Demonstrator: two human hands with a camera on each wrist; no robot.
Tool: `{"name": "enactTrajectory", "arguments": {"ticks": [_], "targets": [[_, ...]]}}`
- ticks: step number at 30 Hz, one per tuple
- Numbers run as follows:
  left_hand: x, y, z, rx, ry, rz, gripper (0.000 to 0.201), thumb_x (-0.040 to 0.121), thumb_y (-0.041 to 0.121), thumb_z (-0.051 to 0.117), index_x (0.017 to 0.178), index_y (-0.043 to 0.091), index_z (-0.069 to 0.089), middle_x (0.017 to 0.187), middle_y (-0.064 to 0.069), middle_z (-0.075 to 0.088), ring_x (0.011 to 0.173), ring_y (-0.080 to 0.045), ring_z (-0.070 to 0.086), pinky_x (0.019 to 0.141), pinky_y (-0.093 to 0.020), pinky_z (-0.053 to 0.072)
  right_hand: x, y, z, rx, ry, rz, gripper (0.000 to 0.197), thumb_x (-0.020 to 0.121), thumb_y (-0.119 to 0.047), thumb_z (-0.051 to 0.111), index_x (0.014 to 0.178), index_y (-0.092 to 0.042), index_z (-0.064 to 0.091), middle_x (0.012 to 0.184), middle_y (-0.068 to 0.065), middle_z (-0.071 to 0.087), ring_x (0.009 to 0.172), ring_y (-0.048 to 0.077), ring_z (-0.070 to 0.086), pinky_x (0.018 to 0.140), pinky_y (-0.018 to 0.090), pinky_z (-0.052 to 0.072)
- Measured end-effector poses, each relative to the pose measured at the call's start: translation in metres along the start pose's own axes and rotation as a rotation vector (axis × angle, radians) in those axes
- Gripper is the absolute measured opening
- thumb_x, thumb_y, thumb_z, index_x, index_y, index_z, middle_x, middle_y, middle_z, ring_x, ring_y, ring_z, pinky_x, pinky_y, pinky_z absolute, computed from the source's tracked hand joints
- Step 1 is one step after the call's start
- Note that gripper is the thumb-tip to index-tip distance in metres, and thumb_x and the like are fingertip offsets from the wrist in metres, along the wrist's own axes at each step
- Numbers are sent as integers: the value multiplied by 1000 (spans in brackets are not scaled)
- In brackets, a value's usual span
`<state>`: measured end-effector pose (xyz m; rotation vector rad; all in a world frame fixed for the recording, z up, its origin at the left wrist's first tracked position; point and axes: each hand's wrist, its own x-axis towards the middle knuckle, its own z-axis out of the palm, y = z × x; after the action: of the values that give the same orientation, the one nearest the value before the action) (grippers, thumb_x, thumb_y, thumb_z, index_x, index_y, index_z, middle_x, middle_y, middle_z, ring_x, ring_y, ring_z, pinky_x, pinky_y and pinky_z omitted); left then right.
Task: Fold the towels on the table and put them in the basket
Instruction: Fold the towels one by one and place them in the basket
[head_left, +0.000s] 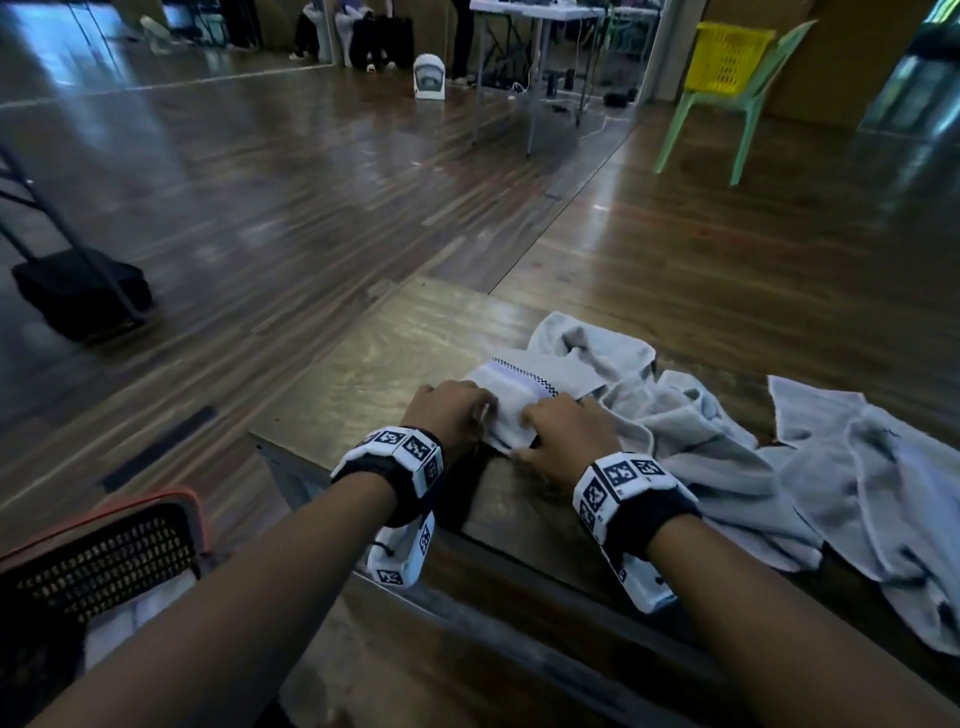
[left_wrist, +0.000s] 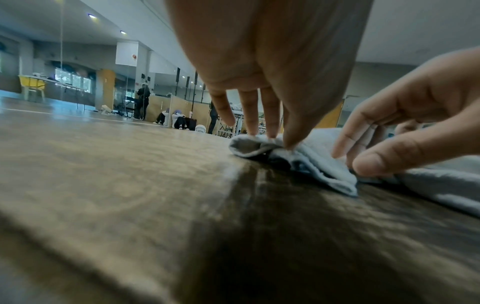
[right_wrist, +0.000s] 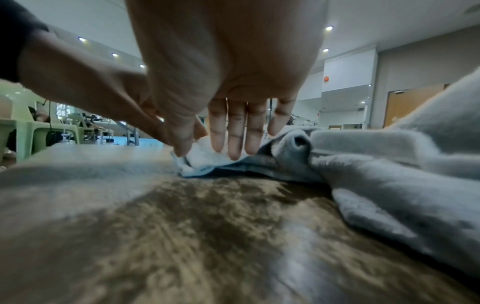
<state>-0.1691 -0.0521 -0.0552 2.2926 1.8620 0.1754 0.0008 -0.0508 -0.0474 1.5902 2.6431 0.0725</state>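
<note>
Towel work is midway by my reading: a folded towel (head_left: 519, 395) with a checkered stripe lies near the table's (head_left: 363, 384) left corner, both hands flattening it. Left hand (head_left: 449, 410) and right hand (head_left: 563, 431) press with straight fingers, grasping nothing. Toward 3 o'clock, crumpled towels (head_left: 753, 457) await folding. At 8 o'clock the basket (head_left: 104, 551) seems to hold pale cloth, unclear.
</note>
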Motion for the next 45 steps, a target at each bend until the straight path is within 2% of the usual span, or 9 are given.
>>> {"name": "enactTrajectory", "arguments": {"ticks": [8, 14, 19, 22, 27, 31, 38, 41, 45], "targets": [[8, 5, 0, 188, 54, 74, 18, 87, 24, 52, 100, 25, 64, 110, 2, 64, 109, -22, 56, 95, -36, 32, -1, 3, -2, -46, -31, -42, 23, 86, -27, 47, 96, -19, 66, 100, 4, 67, 100, 27, 58, 91, 39, 35], [-18, 23, -35, -103, 93, 159, 20, 87, 32, 53, 106, 26, 56, 114, 7, 61, 108, -17, 53, 93, -33, 29, -30, 20, -62, 165, 47, -4, 28, 94, -42, 45, 104, -25, 65, 107, -5, 67, 104, 18, 58, 92, 36, 35], [-34, 61, -95, -157, 307, 202, 15, 89, 34, 53, 97, 23, 60, 100, 7, 68, 95, -19, 61, 83, -32, 38, -65, 33, -152, 308, 243, 20, 19, 90, -35, 54, 92, -22, 67, 86, -6, 65, 84, 16, 60, 68, 26, 36], [-41, 85, -143, -223, 449, 226, 12, 88, 28, 55, 94, 19, 60, 92, 2, 70, 86, -24, 64, 73, -30, 44, -88, 40, -208, 298, 357, 34, 14, 87, -32, 57, 85, -22, 67, 78, -8, 59, 78, 16, 56, 71, 26, 35], [-63, 117, -238, -40, 521, 280, 14, 87, 23, 51, 97, 21, 61, 100, -3, 68, 97, -26, 61, 86, -33, 38, -127, 64, -293, 250, 541, 62, 13, 86, -29, 56, 85, -19, 65, 83, 0, 66, 82, 22, 61, 79, 37, 45], [-86, 130, -298, 126, 515, 245, 9, 88, 18, 49, 81, 22, 53, 99, -7, 66, 97, -28, 58, 87, -32, 35, -158, 83, -351, 268, 703, 70, 11, 87, -26, 58, 84, -19, 66, 75, -2, 62, 76, 20, 60, 69, 31, 43], [-125, 119, -370, 145, 624, 160, 33, 88, 37, 56, 63, 18, 47, 79, -6, 60, 89, -29, 60, 71, -29, 32, -219, 113, -418, 275, 934, 94, 10, 89, -19, 58, 88, -17, 68, 80, 0, 64, 78, 21, 62, 71, 36, 52], [-144, 114, -400, 88, 694, 167, 22, 84, 41, 62, 80, 20, 68, 86, -5, 67, 84, -26, 61, 75, -32, 46, -244, 121, -437, 278, 1029, 98, 14, 90, -16, 56, 95, -11, 68, 85, 3, 64, 81, 22, 61, 67, 32, 50], [-172, 123, -443, -169, 803, 272, 22, 82, 25, 69, 89, 5, 72, 83, -13, 68, 71, -22, 56, 63, -26, 44, -276, 128, -465, 260, 1130, 95, 15, 90, -16, 57, 96, -10, 69, 87, 3, 65, 79, 20, 60, 62, 26, 44]]}}
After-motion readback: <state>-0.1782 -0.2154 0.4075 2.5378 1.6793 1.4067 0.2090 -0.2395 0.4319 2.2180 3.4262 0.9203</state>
